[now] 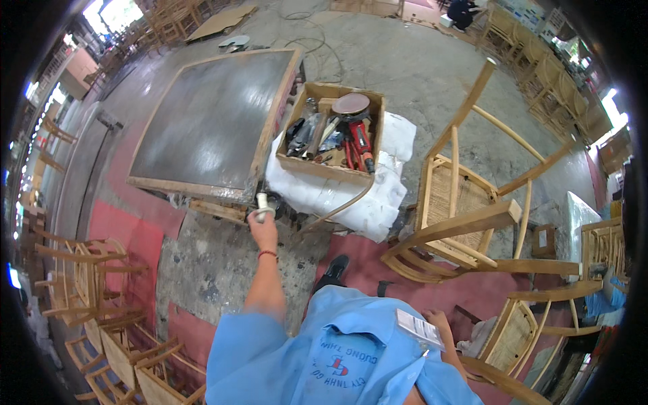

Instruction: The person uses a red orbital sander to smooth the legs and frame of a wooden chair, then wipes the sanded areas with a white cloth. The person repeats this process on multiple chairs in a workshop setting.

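Observation:
My left hand (pixel 263 226) reaches forward and is closed around a small white cylindrical object (pixel 262 203), near the front edge of a low square table with a dark top (pixel 209 121). A red cord sits on that wrist. My right hand (pixel 439 319) hangs low by my side, close to a wooden chair back (pixel 533 324); its fingers look curled and I see nothing in it. I wear a light blue shirt.
A wooden box of tools (pixel 334 131) with a red power tool (pixel 359 145) rests on white sacks (pixel 351 196). A tipped wooden chair (pixel 466 202) lies to the right. Stacked chairs (pixel 101 297) stand at the left. A hose (pixel 337 206) curves across the concrete floor.

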Demonstrator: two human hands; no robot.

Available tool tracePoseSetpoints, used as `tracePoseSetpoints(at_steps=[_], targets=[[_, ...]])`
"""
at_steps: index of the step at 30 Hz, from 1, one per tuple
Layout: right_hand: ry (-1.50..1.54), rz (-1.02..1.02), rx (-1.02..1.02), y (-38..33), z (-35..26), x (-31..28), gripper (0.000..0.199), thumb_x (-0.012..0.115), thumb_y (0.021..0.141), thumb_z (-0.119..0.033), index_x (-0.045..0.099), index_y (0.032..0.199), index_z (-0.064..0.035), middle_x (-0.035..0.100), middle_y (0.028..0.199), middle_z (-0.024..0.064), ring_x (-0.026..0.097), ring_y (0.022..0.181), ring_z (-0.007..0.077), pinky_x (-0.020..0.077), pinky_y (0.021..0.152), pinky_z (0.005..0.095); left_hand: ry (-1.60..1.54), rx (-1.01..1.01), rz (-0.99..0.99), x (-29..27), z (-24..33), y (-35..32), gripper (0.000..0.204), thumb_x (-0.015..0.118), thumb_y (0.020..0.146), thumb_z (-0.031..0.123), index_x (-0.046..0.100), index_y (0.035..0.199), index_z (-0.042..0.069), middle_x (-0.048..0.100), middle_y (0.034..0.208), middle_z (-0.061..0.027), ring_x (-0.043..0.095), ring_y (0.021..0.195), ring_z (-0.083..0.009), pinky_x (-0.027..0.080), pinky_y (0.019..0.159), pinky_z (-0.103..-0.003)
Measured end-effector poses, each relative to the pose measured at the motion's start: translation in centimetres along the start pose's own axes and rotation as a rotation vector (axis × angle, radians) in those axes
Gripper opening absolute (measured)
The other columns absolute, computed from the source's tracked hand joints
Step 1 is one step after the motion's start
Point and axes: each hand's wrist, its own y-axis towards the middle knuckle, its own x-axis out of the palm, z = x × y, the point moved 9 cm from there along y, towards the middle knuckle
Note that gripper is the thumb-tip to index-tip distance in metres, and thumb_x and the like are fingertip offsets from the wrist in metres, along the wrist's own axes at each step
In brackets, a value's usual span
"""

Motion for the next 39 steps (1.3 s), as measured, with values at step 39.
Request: tracePoseSetpoints(at_steps=[39], targets=[[-0.097,0.718,-0.962,-24.3,-44.7,-20.8,0.038,0.077,0.077,-0.019,0.065,0.109,-0.0019,0.072,0.095,0.0133,0.069,0.087,0.0225,0.0530,0.078,0.0351,-0.285,0.801,-1.311,29.4,35.4,-39.2,0.033,0.076,0.081,0.017,0.051,0.098,0.003,0.063,0.085,-0.0176,0.065,0.078,-0.0367,0.050,0.066,-0.042]])
